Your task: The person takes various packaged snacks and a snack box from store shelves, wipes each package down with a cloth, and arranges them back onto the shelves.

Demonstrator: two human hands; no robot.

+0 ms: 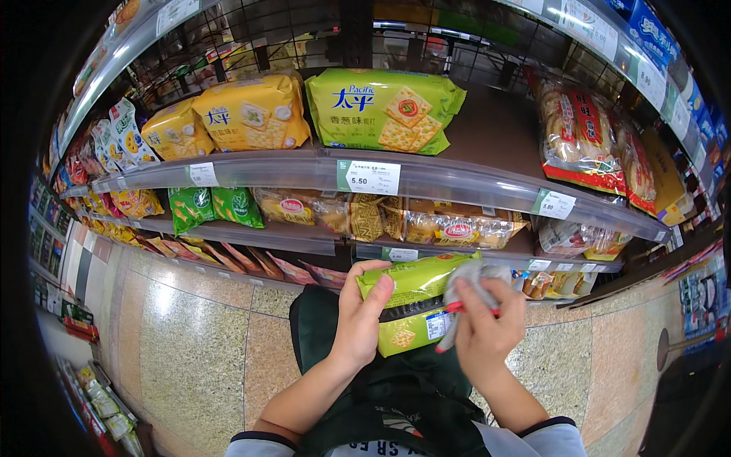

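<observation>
My left hand (362, 314) grips the left end of a green Pacific cracker packet (408, 337), with the thumb on top. The packet is tilted in front of my body, its back seam and a white label facing up. In my right hand (491, 325) is a bunched grey cloth with red edging (485, 283), pressed against the packet's right end. Beyond my hands, a matching green cracker packet (388, 111) stands on the shelf behind a price tag. To its left are yellow cracker packets (248, 114) of the same make.
A clear plastic shelf edge (468, 176) curves across just beyond my hands. Rice cracker bags (577, 131) stand on the upper shelf at right. Below lie green snack bags (214, 207) and wrapped cakes (457, 223). Blue packets (654, 34) line the far right rack. Tiled floor (194, 320) shows beneath.
</observation>
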